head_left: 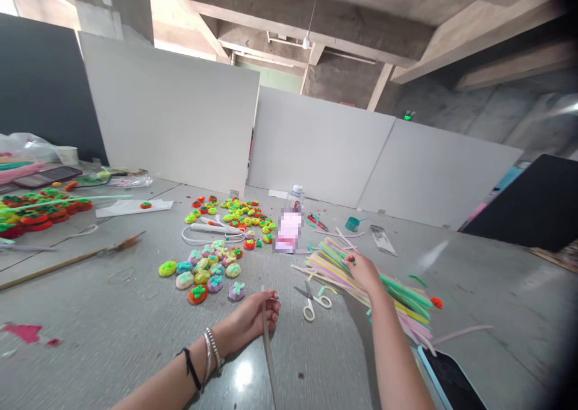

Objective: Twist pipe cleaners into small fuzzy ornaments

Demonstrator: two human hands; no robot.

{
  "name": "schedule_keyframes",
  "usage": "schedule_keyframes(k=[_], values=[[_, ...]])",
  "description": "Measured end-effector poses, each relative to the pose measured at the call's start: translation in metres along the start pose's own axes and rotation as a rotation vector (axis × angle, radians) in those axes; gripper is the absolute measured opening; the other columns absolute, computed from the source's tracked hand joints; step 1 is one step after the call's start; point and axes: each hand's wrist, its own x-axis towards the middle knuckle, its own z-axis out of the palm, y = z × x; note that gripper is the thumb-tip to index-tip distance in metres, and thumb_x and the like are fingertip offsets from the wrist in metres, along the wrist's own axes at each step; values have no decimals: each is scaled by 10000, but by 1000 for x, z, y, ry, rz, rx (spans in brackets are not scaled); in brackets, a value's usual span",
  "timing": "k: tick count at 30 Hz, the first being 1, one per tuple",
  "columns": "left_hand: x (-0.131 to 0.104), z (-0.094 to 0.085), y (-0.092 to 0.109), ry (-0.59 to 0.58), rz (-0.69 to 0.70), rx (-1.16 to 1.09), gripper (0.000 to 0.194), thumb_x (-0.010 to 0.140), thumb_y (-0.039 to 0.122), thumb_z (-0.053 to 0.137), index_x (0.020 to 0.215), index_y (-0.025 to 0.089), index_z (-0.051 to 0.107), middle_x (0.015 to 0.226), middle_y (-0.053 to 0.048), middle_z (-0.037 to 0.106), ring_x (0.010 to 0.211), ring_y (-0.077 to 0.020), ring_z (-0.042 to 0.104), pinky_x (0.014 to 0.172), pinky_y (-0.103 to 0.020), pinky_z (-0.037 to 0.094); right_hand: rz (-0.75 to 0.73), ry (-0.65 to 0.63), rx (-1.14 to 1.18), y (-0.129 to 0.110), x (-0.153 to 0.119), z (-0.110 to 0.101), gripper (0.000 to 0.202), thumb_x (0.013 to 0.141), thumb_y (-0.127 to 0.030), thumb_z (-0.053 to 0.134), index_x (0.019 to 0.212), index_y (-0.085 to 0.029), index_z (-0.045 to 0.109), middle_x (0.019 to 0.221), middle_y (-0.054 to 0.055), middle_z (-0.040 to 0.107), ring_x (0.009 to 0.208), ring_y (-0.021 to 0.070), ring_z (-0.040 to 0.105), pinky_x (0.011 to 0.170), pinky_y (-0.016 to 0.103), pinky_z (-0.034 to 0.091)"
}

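Note:
My left hand (pixel 257 316) rests low over the table with its fingers curled round a long thin greyish strip (pixel 270 368), which runs down toward the near edge. My right hand (pixel 363 271) reaches onto a pile of pastel pipe cleaners (pixel 332 265), its fingertips bunched on one at the upper part of the pile. Between the hands lie white-handled scissors (pixel 309 301), blades parted, beside short pipe cleaner snippets (pixel 332 290). Just left of my left hand sits a cluster of fuzzy pastel flower-topped pieces (pixel 215 283).
More orange and yellow fuzzy pieces (pixel 246 211) lie farther back near a white cable (pixel 192 239). A bottle (pixel 297 198), a teal tape roll (pixel 352 223) and red pliers (pixel 317 221) stand or lie beyond. At lower right is a phone (pixel 451 380); a wooden stick (pixel 67 264) lies left.

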Motion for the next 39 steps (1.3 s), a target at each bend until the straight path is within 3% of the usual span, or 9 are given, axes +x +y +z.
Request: schedule_keyframes(k=[7,11,17,24,32,39], values=[[-1,-1,0,0,1,2,157,802,292,572,818,156,495,658,10,548,520,-85,503,531,-215,314,-50,28,157,1,-2,-9,166,737,-173,502,869,-185,602,844,49,676,794,181,624,716,258,423],[-1,1,1,-4,6,0,160,794,289,580,823,155,497,661,9,551,522,-84,507,527,-212,313,-76,-50,123,6,-3,-9,288,707,-126,472,928,-178,648,851,48,683,779,173,626,716,251,422],[-1,0,0,6,11,-6,146,792,275,573,817,156,493,652,11,545,506,-79,497,515,-207,308,-11,-192,60,15,-5,-10,286,650,-130,519,877,-175,686,837,37,690,768,180,626,698,249,428],[-3,3,0,28,8,-6,132,799,272,555,796,151,502,644,7,543,499,-77,484,529,-215,320,-4,-105,39,10,-5,-12,285,648,-76,495,824,-183,691,751,35,691,716,182,619,664,246,407],[-3,2,0,20,17,-1,144,797,281,563,796,149,507,648,6,549,506,-77,489,528,-215,319,-68,-37,-15,13,-4,-10,256,704,-109,480,862,-160,675,863,78,676,789,184,603,724,249,408],[-2,2,0,14,24,4,142,794,276,568,805,152,499,646,9,549,503,-78,488,531,-216,323,-64,37,-74,14,-7,-20,189,755,-138,437,701,-174,614,790,68,648,780,180,591,715,241,409]])
